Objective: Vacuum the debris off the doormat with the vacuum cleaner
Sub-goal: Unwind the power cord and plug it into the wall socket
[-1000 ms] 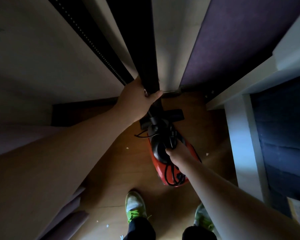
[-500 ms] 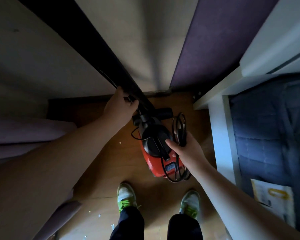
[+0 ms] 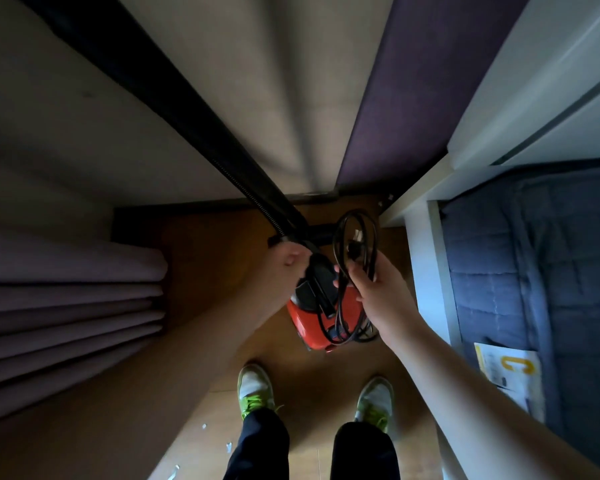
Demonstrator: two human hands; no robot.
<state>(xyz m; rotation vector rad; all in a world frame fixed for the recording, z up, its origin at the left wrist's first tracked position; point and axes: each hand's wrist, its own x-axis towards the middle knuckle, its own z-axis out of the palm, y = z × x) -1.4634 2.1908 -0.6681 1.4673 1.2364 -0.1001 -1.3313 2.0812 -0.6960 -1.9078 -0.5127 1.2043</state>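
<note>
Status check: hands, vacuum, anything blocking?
Left hand grips the hose. Right hand holds the coiled cord above the red vacuum on the floor. Doormat not in view; cord not yet plugged in.

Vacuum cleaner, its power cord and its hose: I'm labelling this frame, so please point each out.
vacuum cleaner (image 3: 307, 325), head view, red body shell
power cord (image 3: 355, 221), head view, top of coiled loop
hose (image 3: 257, 199), head view, ribbed black section

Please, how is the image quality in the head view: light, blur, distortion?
Head view: dim overall; the red vacuum cleaner and power cord are readable, while the wall edges bend from wide-angle distortion; the near left forearm is soft and dark.
</note>
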